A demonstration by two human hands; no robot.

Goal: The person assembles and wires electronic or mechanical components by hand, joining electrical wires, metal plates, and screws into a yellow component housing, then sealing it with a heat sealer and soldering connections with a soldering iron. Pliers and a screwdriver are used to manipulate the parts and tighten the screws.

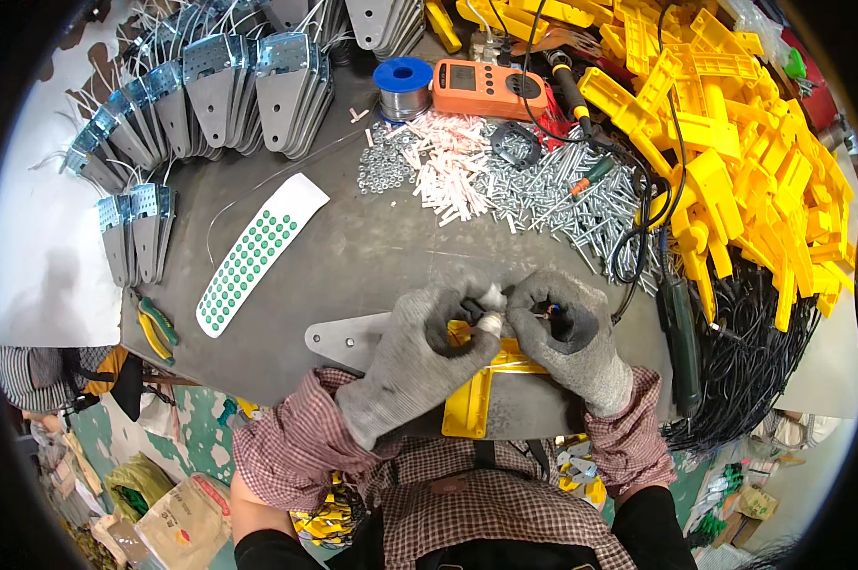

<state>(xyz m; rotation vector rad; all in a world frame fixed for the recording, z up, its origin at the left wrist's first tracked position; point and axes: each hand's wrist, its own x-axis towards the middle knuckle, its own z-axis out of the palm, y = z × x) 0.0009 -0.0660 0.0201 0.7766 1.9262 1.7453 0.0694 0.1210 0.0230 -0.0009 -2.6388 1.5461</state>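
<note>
My left hand (415, 356) and my right hand (576, 332), both in grey work gloves, meet at the fingertips near the table's front edge. Each is closed in a pinch; what the fingertips hold is too small or hidden to name. Small coloured bits, perhaps wire ends, show inside the curl of my right hand. Directly below lies a yellow plastic part (467, 407), partly covered by the hands. A grey metal plate (346, 340) with holes sticks out to the left from under my left hand.
Yellow plastic parts (724, 142) are heaped at right, beside black cables (752, 380). Screws (581, 190), white sleeves (443, 157), a solder spool (402, 87) and an orange meter (486, 88) lie behind. At left are a green-dotted sticker strip (248, 271), pliers (156, 330) and stacked metal plates (291, 90).
</note>
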